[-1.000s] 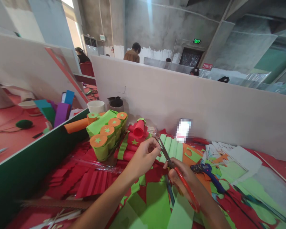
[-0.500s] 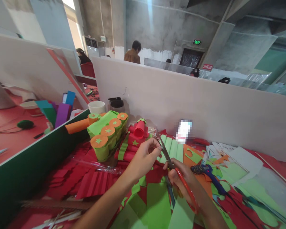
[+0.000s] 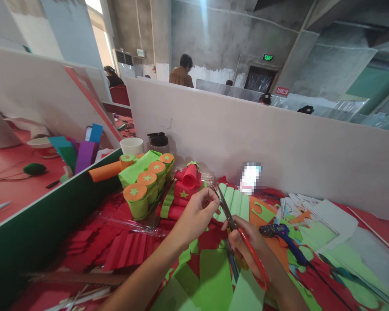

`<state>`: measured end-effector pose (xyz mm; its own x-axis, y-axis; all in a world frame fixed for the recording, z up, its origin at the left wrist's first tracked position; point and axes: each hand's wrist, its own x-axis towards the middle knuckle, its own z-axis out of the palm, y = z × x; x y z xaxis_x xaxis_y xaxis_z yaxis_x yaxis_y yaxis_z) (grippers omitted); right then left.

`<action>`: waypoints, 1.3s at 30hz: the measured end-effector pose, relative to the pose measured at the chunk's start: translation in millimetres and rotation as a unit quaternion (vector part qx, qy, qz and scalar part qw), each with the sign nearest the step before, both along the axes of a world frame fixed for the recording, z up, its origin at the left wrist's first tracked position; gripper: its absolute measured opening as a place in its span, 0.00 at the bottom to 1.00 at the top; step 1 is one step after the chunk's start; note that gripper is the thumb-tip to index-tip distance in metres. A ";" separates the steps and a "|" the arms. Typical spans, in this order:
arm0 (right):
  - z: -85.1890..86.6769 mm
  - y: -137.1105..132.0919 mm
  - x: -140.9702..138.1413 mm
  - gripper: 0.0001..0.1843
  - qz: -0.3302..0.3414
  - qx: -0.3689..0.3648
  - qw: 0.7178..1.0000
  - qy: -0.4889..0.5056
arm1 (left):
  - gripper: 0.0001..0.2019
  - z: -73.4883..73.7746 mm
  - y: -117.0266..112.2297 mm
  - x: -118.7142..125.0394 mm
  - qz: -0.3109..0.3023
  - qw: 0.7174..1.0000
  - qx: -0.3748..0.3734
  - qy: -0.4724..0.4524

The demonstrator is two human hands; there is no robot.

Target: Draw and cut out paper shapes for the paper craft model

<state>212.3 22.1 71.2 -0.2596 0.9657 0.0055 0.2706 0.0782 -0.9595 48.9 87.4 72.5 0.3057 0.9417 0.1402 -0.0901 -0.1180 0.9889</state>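
My right hand (image 3: 246,237) grips a pair of red-handled scissors (image 3: 253,255), their metal blades pointing up and away from me. Beside the blades, my left hand (image 3: 199,211) is closed in a pinch; what its fingertips hold is too small to make out. Just beyond my hands lie pale green paper rolls (image 3: 235,201) side by side. A red paper model (image 3: 183,192) with a green star and green bands stands past my left hand. Under my wrists are green paper sheets (image 3: 215,276). A dark blue strip-like tool (image 3: 232,261) shows below my right hand, partly hidden.
A green-and-orange paper model (image 3: 139,209) stands left, near a white cup (image 3: 132,146) and a dark-lidded bottle (image 3: 158,141). Folded red paper (image 3: 128,250) covers the left side. A blue glue gun (image 3: 290,242) lies right among paper scraps. A phone (image 3: 250,178) leans on the white partition (image 3: 311,151).
Both hands and the scissors stay in almost the same place. In the background, a person in a brown top has shifted slightly to the right.
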 end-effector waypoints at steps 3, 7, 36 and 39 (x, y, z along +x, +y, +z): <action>-0.9 0.1 -0.8 0.28 0.000 0.003 1.000 -0.012 | 0.05 -0.4 0.8 -0.1 -0.002 1.000 0.000 -0.003; -6.2 1.2 -0.6 0.28 -0.003 0.006 1.000 -0.011 | 0.06 0.2 1.2 -0.4 -0.004 1.000 -0.004 -0.003; -16.7 2.1 -3.2 0.26 -0.021 0.013 1.000 0.004 | 0.10 -1.1 0.7 0.1 -0.025 1.000 0.018 0.002; -20.6 0.7 -9.7 0.28 -0.045 -0.017 0.999 0.020 | 0.09 -2.3 -0.2 0.6 -0.025 0.999 0.022 0.005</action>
